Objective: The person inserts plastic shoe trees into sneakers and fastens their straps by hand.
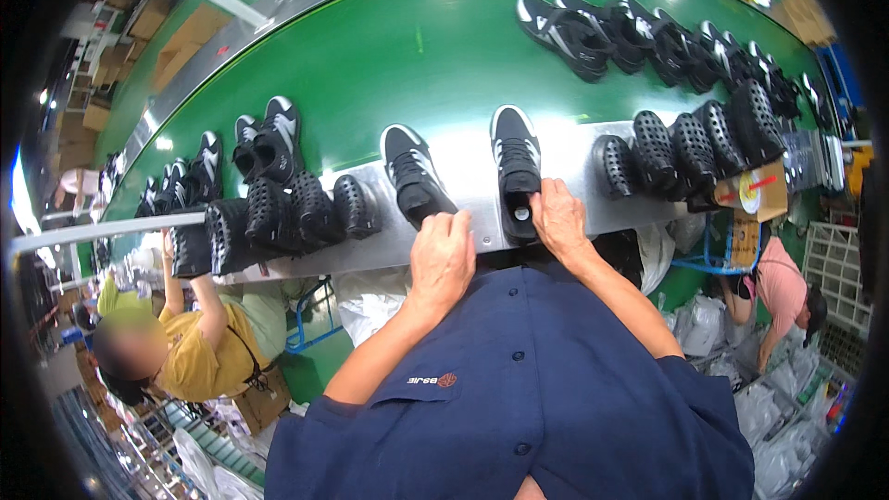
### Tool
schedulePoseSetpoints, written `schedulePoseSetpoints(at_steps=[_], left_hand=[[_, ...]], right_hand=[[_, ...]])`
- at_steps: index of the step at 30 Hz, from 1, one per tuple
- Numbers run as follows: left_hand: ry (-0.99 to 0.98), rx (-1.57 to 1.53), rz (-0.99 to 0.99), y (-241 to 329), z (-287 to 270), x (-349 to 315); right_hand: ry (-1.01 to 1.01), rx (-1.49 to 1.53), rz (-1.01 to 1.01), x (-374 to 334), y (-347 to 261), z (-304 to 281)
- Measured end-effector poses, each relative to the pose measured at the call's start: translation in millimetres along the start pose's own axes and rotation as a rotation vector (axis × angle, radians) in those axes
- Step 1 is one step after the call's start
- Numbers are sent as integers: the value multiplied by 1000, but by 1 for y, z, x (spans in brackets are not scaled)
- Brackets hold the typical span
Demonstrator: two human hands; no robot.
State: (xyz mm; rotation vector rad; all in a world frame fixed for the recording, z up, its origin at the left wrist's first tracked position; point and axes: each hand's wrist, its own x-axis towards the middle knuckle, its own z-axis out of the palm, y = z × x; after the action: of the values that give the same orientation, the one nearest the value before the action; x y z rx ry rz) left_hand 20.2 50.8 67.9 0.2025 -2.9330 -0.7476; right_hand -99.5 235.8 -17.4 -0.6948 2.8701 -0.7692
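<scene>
Glossy green work surface point(398, 60), near edge bordered by silver metal ledge point(625, 213). Ledge bears two black-and-white sneakers point(406, 162), one at left hand point(443, 257), one at right hand point(560, 216); black perforated blocks point(356, 206) outward of both. Green area: additional shoes point(582, 44), farther out either side.

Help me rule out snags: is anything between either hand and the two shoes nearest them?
Nothing visible is. The left hand is at the heel of the left shoe, the right hand at the opening of the right shoe. The nearest black dotted pieces stand off to either side, apart from both hands.
</scene>
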Motion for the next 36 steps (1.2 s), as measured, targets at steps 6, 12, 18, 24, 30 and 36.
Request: schedulePoseSetpoints(at_steps=[6,12,18,24,30,36], left_hand=[[-67,-215,-62,-57,25,-27],[-215,-181,-149,-45,12,-24],[-340,-45,-254,-28,29,0],[-173,131,-134,-51,4,35],[-79,173,-156,-151,-20,119],[-33,249,-169,-125,-70,113]], right_hand=[[2,2,-317,23,-45,26],[-115,38,-198,24,-59,37],[-164,145,-193,30,-60,36],[-273,114,-1,63,-28,-31],[-38,-32,19,169,44,-91],[-89,-270,276,265,112,-116]])
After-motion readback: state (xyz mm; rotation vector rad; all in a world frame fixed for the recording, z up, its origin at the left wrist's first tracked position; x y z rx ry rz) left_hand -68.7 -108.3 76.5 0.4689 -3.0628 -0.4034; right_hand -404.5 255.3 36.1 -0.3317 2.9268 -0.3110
